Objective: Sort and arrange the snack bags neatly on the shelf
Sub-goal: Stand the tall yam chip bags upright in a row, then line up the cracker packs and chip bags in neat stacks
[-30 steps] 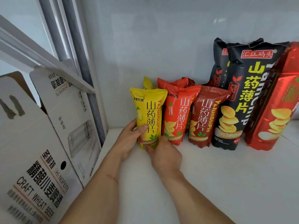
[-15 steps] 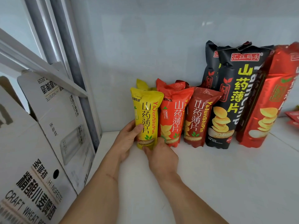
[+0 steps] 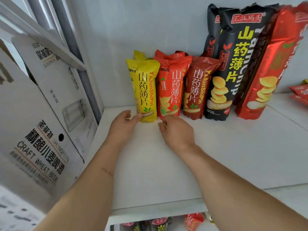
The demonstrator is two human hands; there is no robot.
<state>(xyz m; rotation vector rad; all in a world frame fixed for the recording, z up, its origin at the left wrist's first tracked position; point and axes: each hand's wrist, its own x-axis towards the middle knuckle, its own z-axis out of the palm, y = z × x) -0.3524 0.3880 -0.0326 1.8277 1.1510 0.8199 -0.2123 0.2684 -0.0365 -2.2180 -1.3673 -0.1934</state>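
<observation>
Head view, left to right. Left hand (image 3: 124, 125): fingers loosely spread, thumb tip touching yellow bag (image 3: 144, 90) at base; bag upright on shelf (image 3: 216, 155), leftmost in row. Steady base only, avoid tipping. Right hand (image 3: 177, 130): fingers curled loose, empty, just short of orange bag (image 3: 170, 87).

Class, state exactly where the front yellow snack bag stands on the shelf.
In the head view, the yellow snack bag stands upright at the row's left end, beside the orange-red bag, the left hand touching its base.

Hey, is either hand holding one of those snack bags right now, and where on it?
No grip: left hand only touches the yellow bag's bottom edge; right hand is off it.
</observation>
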